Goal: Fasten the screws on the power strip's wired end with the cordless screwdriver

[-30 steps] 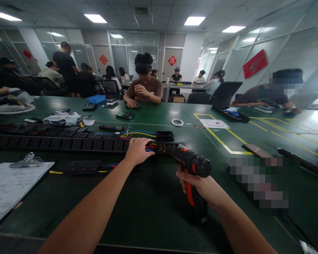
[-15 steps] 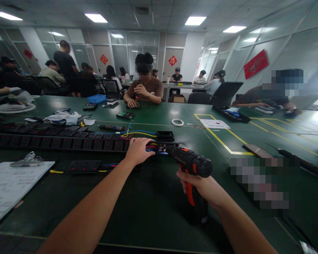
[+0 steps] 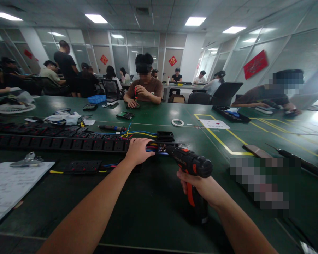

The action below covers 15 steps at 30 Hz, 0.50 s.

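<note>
My left hand (image 3: pixel 139 151) grips the right end of a long black socket strip (image 3: pixel 82 144), its fingers over the strip's edge and its thumb pointing right. Beside the thumb, coloured wires and a small open part with metal terminals (image 3: pixel 163 148) show at the strip's end. My right hand (image 3: pixel 194 183) is wrapped round the handle of a black and orange power drill (image 3: pixel 190 162). The drill points left, with its nose at the terminals; whether the tip touches them is hidden. A second socket strip lies behind the first.
A clipboard (image 3: pixel 18 183) lies at the left, near a short socket block (image 3: pixel 83 165). Behind are a screwdriver (image 3: pixel 111 127), a white tape ring (image 3: pixel 177 122) and a blue basket (image 3: pixel 96 98). Across the green table (image 3: pixel 148 208) a person works with a red tool.
My hands, the drill and the strip look unmoved. Across the table, the person's upper hand and red tool have shifted slightly.
</note>
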Available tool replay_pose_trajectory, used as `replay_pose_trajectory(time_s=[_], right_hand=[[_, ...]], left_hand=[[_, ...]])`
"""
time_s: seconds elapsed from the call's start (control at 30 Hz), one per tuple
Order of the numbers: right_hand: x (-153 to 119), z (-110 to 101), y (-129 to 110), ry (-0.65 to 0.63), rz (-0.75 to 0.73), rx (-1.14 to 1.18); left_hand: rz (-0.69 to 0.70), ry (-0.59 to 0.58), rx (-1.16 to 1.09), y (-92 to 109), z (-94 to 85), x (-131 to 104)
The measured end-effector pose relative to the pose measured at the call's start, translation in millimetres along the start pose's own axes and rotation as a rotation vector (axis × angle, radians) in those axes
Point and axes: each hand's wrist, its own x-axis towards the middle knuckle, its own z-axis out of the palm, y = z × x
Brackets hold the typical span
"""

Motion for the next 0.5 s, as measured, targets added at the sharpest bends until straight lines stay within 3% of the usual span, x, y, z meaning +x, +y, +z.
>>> replay_pose_trajectory(time_s=[0.5], right_hand=[[-1.2,2.6,0.7,-0.012,-0.01,0.079]], left_hand=[[-0.007,0.0,0.002,-0.5,0.6,-0.3]])
